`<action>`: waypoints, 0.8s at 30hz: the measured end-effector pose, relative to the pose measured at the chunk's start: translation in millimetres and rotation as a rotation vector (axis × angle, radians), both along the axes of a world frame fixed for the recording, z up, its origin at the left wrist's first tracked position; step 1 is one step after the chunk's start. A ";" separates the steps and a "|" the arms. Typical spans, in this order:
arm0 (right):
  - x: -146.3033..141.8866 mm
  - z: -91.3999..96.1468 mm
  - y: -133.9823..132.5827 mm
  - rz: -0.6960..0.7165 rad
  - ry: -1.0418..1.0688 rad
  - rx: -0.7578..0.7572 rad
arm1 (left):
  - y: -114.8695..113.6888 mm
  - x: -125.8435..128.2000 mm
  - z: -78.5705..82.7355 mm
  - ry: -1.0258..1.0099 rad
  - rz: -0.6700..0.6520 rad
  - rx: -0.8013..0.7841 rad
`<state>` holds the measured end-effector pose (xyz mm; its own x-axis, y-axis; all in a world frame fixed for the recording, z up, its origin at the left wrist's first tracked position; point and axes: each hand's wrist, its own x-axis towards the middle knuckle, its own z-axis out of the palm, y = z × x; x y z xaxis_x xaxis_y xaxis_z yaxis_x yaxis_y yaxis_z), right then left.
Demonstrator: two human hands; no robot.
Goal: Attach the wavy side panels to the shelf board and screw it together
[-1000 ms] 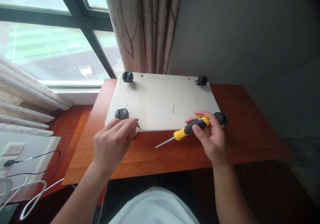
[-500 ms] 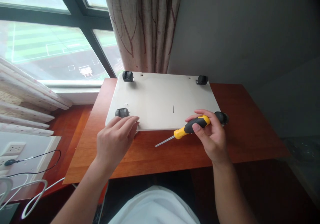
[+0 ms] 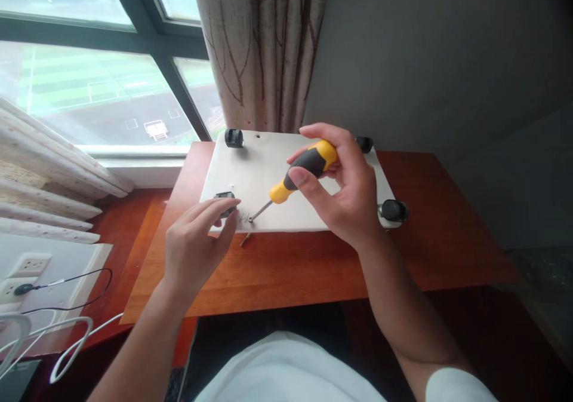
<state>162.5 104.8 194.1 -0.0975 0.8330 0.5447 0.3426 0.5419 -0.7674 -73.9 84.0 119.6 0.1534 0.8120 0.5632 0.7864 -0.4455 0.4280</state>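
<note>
A yellow-and-black screwdriver point(image 3: 308, 166) is gripped in my right hand point(image 3: 347, 193), its shaft slanting down to the left. The tip meets a small metal screw point(image 3: 250, 219) near the front edge of a white board point(image 3: 286, 211). My left hand point(image 3: 192, 241) is beside it, thumb and fingers apart with nothing visible between them. Its fingertips partly cover a dark caster point(image 3: 225, 195); whether they touch it I cannot tell. Small thin metal pieces point(image 3: 244, 217) lie by the screw. Another metal rod-like piece point(image 3: 245, 239) sticks out past the board's front edge.
Other black casters stand at the board's back left point(image 3: 233, 138), back right point(image 3: 364, 144) and front right point(image 3: 394, 211) corners. Beneath the board is a reddish-brown wooden table point(image 3: 439, 223). Curtains point(image 3: 264, 49) and a window are behind; white cables point(image 3: 67, 342) run at lower left.
My right hand has brought the screwdriver up and left, its tip now at the screw. My left hand has drawn slightly back and its fingers have parted, uncovering the screw and small metal pieces.
</note>
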 end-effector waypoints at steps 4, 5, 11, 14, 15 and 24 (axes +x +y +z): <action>-7.2 3.6 8.2 0.031 -0.069 0.041 | -1.7 -1.1 -2.3 0.011 -0.020 -0.003; -8.2 3.4 9.4 0.037 -0.080 0.049 | -1.8 -1.4 -2.5 0.007 -0.024 0.002; -12.0 0.6 13.5 0.055 -0.127 0.064 | -1.5 -2.6 -2.5 -0.001 -0.036 -0.006; -14.5 3.0 15.1 0.074 -0.155 0.084 | -2.1 -0.6 -0.6 -0.036 -0.039 -0.026; -15.8 4.7 15.7 0.087 -0.171 0.096 | -2.4 0.4 0.8 -0.058 -0.037 -0.037; -46.1 24.7 22.5 0.162 -0.451 0.281 | 4.6 14.4 18.6 -0.256 -0.004 -0.078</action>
